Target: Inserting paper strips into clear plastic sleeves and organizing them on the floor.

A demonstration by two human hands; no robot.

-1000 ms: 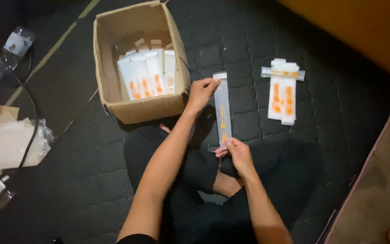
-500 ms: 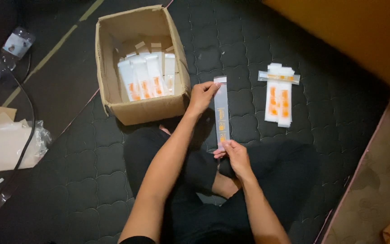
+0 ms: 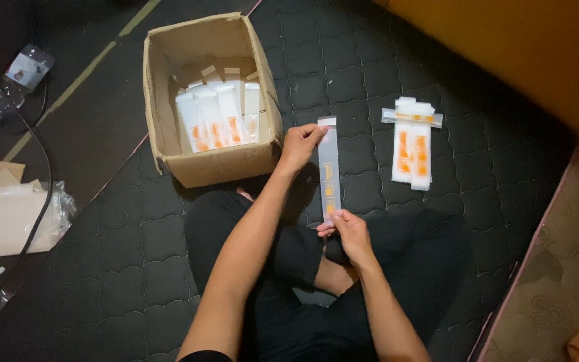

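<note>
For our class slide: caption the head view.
Both hands, left hand and right hand, stretch a clear sachet strip beside a cardboard box.

Box point(image 3: 209, 161) w/ sleeves point(image 3: 217, 124) left; sleeve stack point(image 3: 411, 151) right; strip point(image 3: 328, 171) btwn.

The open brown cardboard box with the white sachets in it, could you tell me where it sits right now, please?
In the head view the open brown cardboard box sits on the dark quilted mat, upper left of centre, just left of the left hand.
</note>
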